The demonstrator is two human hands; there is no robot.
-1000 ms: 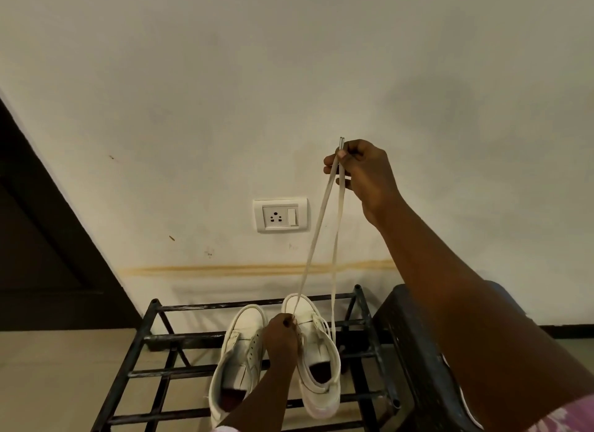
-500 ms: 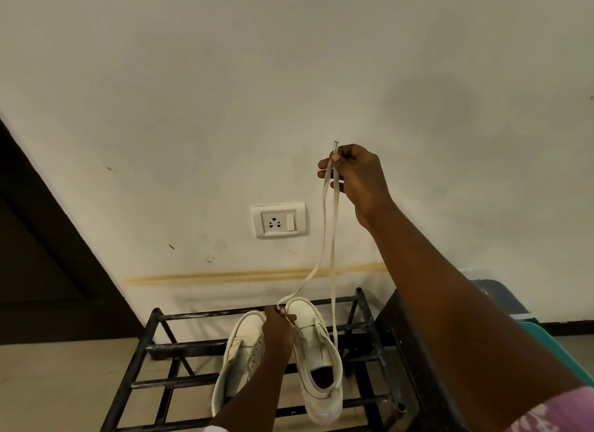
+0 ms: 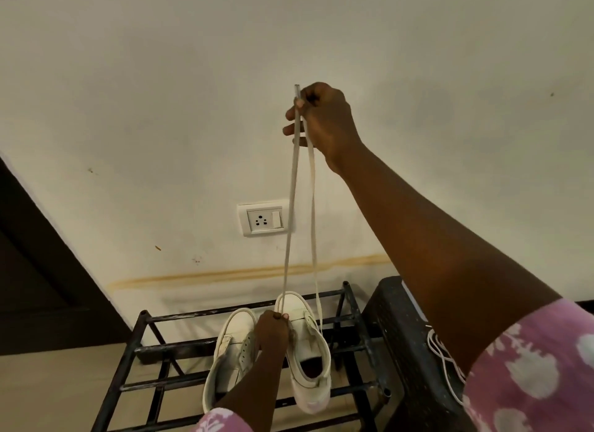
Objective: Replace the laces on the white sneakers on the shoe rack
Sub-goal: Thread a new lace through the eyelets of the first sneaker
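Two white sneakers stand side by side on a black metal shoe rack [image 3: 135,345], the left sneaker [image 3: 229,354] and the right sneaker [image 3: 308,351]. My right hand [image 3: 321,119] is raised high against the wall and pinches both ends of an off-white lace [image 3: 291,213], which hangs in two strands down to the right sneaker. My left hand [image 3: 273,332] rests at the front of the right sneaker and pinches the lace where it leaves the shoe.
A white wall socket [image 3: 263,219] sits behind the lace strands. A dark stool [image 3: 405,345] stands right of the rack with a white cord or lace [image 3: 445,364] lying on it. A dark door frame [image 3: 35,254] runs along the left.
My right hand has lifted the lace ends higher and the slack strand has been pulled taut. My left hand stays at the right sneaker's front.
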